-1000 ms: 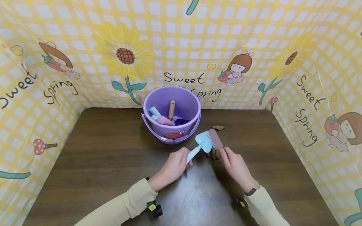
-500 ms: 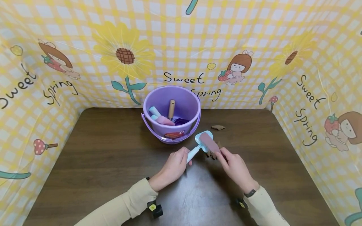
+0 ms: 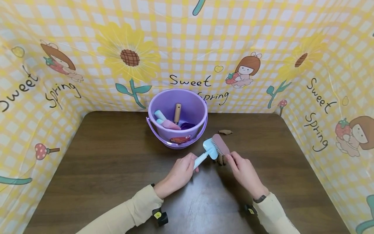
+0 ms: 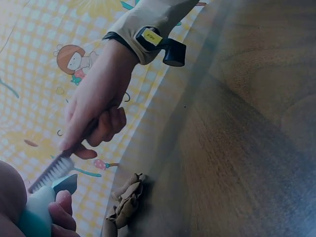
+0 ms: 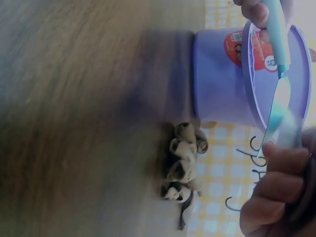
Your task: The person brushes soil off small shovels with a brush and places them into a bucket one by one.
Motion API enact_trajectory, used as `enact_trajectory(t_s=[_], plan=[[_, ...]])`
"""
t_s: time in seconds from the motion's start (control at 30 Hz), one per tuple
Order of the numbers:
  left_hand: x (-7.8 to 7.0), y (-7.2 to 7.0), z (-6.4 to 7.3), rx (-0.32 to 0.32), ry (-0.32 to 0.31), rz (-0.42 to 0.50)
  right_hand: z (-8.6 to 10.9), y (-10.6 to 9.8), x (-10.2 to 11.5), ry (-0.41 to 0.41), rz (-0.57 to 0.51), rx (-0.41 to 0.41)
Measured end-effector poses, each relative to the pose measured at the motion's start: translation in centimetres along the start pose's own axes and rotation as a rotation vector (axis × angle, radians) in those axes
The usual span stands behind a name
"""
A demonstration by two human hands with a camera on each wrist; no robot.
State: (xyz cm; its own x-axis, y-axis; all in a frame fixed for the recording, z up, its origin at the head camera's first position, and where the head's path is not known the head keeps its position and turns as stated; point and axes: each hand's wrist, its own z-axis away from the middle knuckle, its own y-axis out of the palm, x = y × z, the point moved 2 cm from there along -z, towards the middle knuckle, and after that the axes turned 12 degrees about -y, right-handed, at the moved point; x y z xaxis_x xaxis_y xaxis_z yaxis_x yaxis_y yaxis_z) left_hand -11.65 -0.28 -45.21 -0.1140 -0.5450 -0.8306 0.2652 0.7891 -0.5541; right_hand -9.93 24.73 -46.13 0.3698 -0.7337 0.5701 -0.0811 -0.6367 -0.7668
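Note:
My left hand [image 3: 179, 170] grips the handle of a light blue toy trowel [image 3: 201, 160], its blade raised above the table. In my right hand [image 3: 246, 174] is a pink brush [image 3: 222, 145], pinched by the handle end. Its pale bristles lie against the right part of the trowel's blade. Below both tools a small heap of brown, curled dry leaves [image 5: 181, 170] lies on the tabletop, partly covered by them in the head view. The left wrist view shows the bristles [image 4: 60, 168] close over the trowel.
Behind the trowel stands a purple bucket [image 3: 169, 138], handle lowered at its front. A wooden handle [image 3: 177, 112] and pink and light blue toy pieces lie inside. One brown leaf [image 3: 225, 132] lies right of the bucket. Patterned yellow cloth [image 3: 187, 58] walls in the dark wooden table [image 3: 102, 169].
The brush has stroked left across the trowel's blade, then come back right to the blade's right side. The left hand and trowel have barely shifted; the bucket stays put.

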Motion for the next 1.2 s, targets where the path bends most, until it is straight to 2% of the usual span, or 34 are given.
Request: enact_trajectory(t_s=[0.1,0.23,0.33,0.4,0.53,0.63,0.73,0.87,0.97,1.13,1.2], plan=[[-0.09,0.06,0.06,0.008,0.013,-0.017,-0.19,0.09,-0.03,-0.012,-0.016,0.014],[-0.25,0.09,0.14,0.026,0.028,-0.010,-0.20,0.10,-0.50,0.074,0.029,-0.016],[-0.38,0.06,0.18,0.028,0.033,0.006,-0.08,0.06,-0.64,0.090,0.033,-0.041],[-0.43,0.02,0.15,0.025,0.027,0.018,0.01,0.11,-0.56,0.047,0.006,-0.043],[-0.52,-0.04,0.08,0.001,0.029,0.034,0.25,0.41,-0.21,-0.088,-0.071,-0.001],[-0.61,-0.01,0.13,-0.011,0.034,0.039,0.36,0.66,-0.15,-0.132,-0.079,0.021],[-0.74,0.06,0.24,-0.005,0.030,0.034,0.33,0.71,-0.37,-0.078,-0.028,0.002],[-0.72,0.21,0.32,0.002,0.026,0.012,0.22,0.55,-0.77,0.050,0.024,-0.018],[-0.53,0.32,0.36,-0.002,0.031,-0.016,0.19,0.28,-0.69,0.074,0.017,-0.040],[-0.30,0.56,0.46,0.001,0.044,-0.046,0.33,0.22,0.12,-0.047,-0.048,-0.021],[-0.31,0.62,0.54,0.004,0.051,-0.047,0.37,0.34,0.12,-0.071,-0.046,-0.017]])
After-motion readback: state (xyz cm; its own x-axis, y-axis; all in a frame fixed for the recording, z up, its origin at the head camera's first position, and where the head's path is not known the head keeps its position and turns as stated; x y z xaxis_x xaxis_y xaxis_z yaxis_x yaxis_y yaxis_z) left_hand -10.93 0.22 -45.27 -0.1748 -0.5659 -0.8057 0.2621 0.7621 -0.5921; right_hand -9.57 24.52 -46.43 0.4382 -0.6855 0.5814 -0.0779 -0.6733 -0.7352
